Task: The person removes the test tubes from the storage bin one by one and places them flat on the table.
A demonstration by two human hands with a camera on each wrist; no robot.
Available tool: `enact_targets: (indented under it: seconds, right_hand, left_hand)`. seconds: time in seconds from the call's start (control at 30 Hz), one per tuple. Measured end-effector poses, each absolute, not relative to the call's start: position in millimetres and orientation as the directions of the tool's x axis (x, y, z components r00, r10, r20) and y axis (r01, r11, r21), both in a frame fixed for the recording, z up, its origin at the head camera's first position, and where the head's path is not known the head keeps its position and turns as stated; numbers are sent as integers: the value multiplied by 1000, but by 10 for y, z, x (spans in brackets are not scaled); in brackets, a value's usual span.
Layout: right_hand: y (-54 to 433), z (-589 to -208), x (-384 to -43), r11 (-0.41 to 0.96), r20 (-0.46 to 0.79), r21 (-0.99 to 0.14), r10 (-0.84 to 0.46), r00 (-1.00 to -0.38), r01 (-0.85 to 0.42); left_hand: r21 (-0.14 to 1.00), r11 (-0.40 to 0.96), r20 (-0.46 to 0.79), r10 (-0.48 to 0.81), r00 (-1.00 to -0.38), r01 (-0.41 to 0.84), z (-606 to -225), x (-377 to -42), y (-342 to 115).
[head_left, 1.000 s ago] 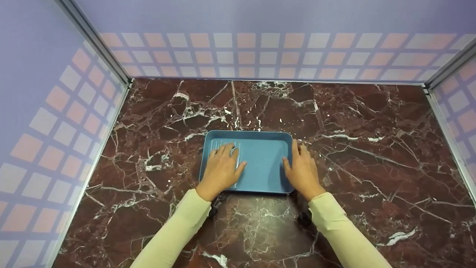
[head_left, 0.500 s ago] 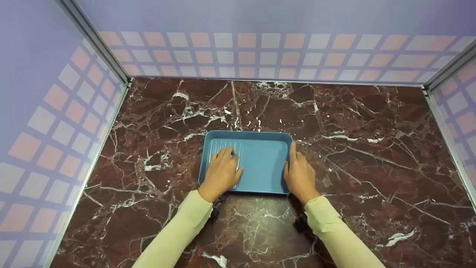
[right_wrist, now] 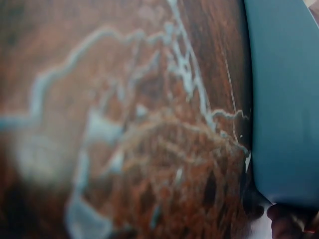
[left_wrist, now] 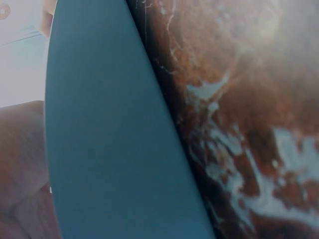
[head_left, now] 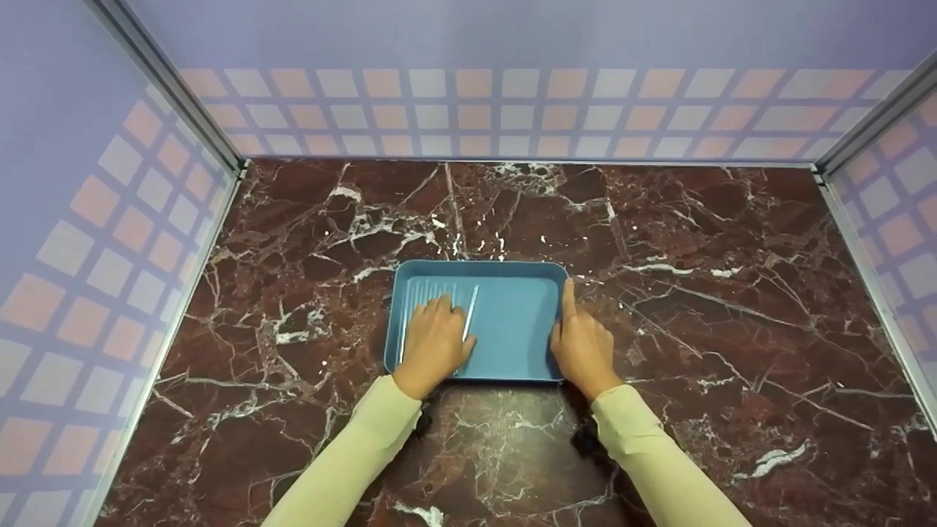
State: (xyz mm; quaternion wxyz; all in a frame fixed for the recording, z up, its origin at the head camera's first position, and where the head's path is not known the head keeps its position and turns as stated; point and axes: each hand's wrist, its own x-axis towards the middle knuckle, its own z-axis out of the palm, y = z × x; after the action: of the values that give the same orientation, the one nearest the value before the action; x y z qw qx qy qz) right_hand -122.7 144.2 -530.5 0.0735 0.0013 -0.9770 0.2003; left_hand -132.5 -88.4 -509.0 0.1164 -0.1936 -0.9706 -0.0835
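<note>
A shallow blue rectangular tray [head_left: 516, 326] lies on the marble-patterned surface. Several thin clear sticks, like straws [head_left: 432, 288], lie side by side in its left part. One brighter stick [head_left: 474, 298] slants to the right of the rest. My left hand [head_left: 433, 344] reaches over these sticks with bent fingers, its thumb beside the slanted stick; the fingertips are partly hidden, so a pinch cannot be made out. My right hand [head_left: 583, 348] grips the tray's right rim, index finger along the edge. Both wrist views show mainly the tray's outer wall [left_wrist: 104, 124].
The dark red marbled surface [head_left: 717, 351] spreads around the tray, with small white flecks beyond its far edge. A tiled back wall [head_left: 498, 110] and a left side wall [head_left: 80, 241] border the surface; another wall stands at the right.
My left fingers have bent more, and one stick now slants apart from the others. The right hand's fingers have curled in, with the index finger left straight along the rim.
</note>
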Motion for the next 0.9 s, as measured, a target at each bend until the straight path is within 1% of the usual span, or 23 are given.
enact_targets:
  seconds: [0.27, 0.63, 0.9]
  right_hand:
    - [1433, -5325, -1226, 930, 181, -365, 21, -983, -47]
    - [1454, -5317, -1225, 926, 152, -377, 31, -988, -29]
    - [1457, -5316, -1223, 925, 165, -380, 41, -986, -25]
  left_hand:
    - [117, 908, 302, 353, -886, 402, -5152, -1334, -854]
    - [185, 894, 252, 358, -899, 407, -5078, -1327, -821]
    - [188, 890, 294, 352, -888, 415, -5023, -1321, -872]
